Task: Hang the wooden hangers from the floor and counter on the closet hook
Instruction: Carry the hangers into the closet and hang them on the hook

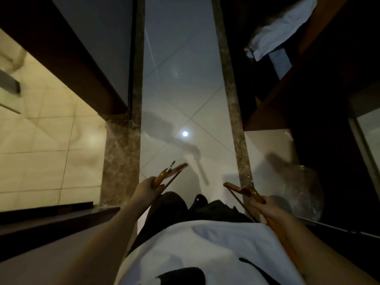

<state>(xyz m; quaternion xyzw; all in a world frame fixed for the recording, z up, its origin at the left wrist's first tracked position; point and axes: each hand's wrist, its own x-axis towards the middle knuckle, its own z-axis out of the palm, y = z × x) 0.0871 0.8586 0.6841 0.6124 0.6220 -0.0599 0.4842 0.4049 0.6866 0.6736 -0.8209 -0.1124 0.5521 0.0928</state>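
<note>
A pale tiled floor [181, 89] runs down the middle between two mottled stone strips, with a round light reflected in it. On the right stands the dark wooden closet [308, 103], with a white cloth [283, 31] lying inside it on a shelf. At lower left is a dark counter [41, 229]. The person's white shirt [205, 243] fills the bottom of the view. A clear plastic bag [304, 190] sits low on the right, near the closet.

The left hand [147, 189] is clenched round one end of a wooden hanger [174, 170], held above the floor with its metal hook pointing forward. The right hand [265, 206] grips a second hanger [240, 189] by one arm. Its hook rises beside the right stone strip. The two hangers are well apart.
</note>
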